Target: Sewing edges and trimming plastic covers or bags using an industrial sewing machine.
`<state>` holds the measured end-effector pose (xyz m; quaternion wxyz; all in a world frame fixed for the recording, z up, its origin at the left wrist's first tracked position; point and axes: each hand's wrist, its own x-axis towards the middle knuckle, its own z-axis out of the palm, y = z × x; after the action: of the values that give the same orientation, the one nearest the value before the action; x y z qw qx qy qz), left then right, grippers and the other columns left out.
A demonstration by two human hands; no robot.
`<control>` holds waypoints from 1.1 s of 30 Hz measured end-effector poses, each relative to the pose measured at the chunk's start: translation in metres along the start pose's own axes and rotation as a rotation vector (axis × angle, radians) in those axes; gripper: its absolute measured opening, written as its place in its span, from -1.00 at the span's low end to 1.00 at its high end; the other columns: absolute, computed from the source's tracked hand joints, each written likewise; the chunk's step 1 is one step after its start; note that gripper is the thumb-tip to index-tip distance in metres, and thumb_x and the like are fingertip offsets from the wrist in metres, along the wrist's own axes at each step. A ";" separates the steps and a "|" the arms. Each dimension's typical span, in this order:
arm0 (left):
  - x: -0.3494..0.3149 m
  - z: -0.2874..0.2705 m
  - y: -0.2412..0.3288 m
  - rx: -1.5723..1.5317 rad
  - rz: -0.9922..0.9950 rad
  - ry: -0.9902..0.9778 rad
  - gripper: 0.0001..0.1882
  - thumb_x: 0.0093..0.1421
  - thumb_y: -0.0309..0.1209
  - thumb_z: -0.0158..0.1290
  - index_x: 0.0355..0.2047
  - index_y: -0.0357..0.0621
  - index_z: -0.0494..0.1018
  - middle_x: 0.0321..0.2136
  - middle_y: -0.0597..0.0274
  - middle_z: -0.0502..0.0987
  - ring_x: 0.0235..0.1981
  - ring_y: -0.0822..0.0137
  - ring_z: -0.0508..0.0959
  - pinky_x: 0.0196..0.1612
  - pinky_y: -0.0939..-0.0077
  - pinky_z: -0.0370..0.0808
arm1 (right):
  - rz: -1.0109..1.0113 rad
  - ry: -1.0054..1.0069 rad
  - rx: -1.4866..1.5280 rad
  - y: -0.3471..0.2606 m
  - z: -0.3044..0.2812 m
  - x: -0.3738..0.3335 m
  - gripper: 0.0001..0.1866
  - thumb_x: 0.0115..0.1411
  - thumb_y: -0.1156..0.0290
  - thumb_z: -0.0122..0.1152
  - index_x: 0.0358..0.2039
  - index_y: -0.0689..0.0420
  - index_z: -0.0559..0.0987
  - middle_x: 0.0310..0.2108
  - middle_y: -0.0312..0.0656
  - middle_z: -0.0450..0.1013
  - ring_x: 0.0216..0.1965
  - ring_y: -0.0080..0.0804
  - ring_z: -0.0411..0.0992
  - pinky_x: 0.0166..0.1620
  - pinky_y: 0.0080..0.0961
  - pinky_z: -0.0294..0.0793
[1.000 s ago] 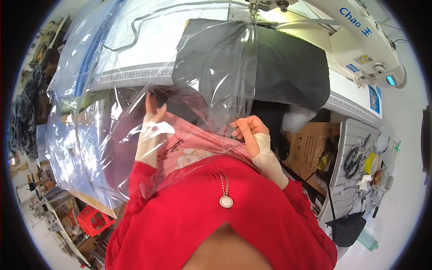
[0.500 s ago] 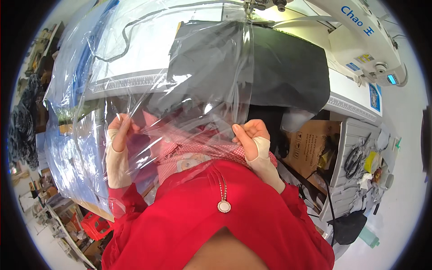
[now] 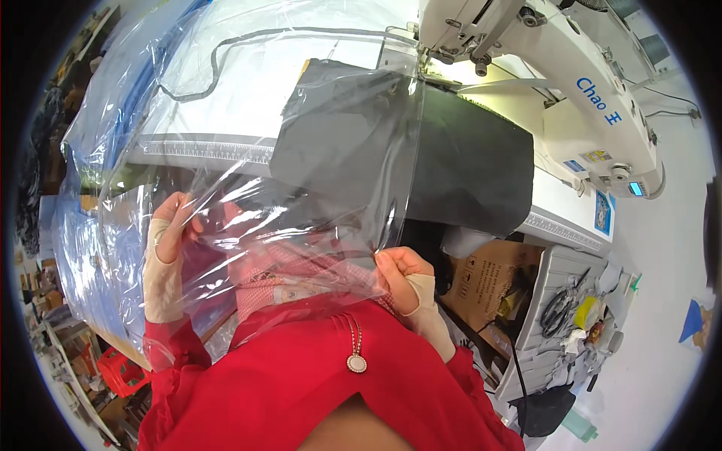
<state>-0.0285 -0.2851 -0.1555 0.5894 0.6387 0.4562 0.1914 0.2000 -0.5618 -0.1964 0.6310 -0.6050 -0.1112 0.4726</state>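
Note:
A clear plastic sheet (image 3: 248,203) stretches from the sewing machine toward me, wrinkled and shiny with glare. My left hand (image 3: 174,218) pinches it on the left, above my lap. My right hand (image 3: 404,275) grips the sheet's right edge between thumb and fingers, in front of my waist. Straight up from that hand, the edge runs to the presser foot (image 3: 429,71) of the white sewing machine (image 3: 602,98). Dark grey fabric (image 3: 474,158) lies on the machine bed, partly beneath the plastic. A dark narrow strip (image 3: 216,64) curves across the white tabletop at the left.
A ruler strip (image 3: 203,150) runs along the table's front edge. Right of my lap stand a cardboard box (image 3: 481,282) and a grey tray (image 3: 526,353) holding scissors (image 3: 558,312) and scraps. A red stool (image 3: 120,373) is at lower left. Pink checked cloth (image 3: 263,263) covers my lap.
The view has shifted, showing more of the sewing machine. Both hands still hold the plastic sheet; they appear slightly lower and farther left in the picture.

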 end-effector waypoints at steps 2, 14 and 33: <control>0.006 -0.001 0.003 0.007 -0.005 -0.001 -0.81 0.18 -0.25 -0.05 -0.49 -0.04 0.34 -0.71 0.43 0.37 -0.71 0.66 0.27 -0.62 0.84 0.13 | 0.025 -0.007 0.013 -0.006 -0.003 0.004 -0.87 0.18 0.42 0.04 -0.37 0.23 0.47 -0.60 -0.30 0.41 -0.63 -0.67 0.32 -0.56 -0.76 0.25; 0.078 0.014 0.057 0.128 0.037 -0.036 -0.72 0.15 -0.14 -0.02 -0.54 -0.07 0.37 -0.72 0.45 0.32 -0.72 0.63 0.21 -0.65 0.76 0.07 | -0.054 0.071 -0.120 -0.070 -0.003 0.054 -0.78 0.16 0.32 0.07 -0.43 0.24 0.46 -0.62 -0.30 0.41 -0.65 -0.65 0.31 -0.56 -0.72 0.24; -0.016 0.032 -0.103 -0.088 0.007 0.069 -0.62 -0.01 -0.67 0.02 -0.13 -0.16 0.34 -0.29 0.24 0.43 -0.25 0.40 0.43 -0.17 0.57 0.39 | 0.186 -0.030 0.072 -0.002 0.011 0.002 -0.72 0.21 0.24 -0.01 -0.29 0.23 0.39 -0.39 -0.07 0.48 -0.40 -0.47 0.45 -0.30 -0.61 0.41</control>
<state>-0.0482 -0.3277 -0.2537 0.6000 0.6067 0.4652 0.2354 0.1943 -0.5526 -0.1932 0.6040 -0.5824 -0.0469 0.5420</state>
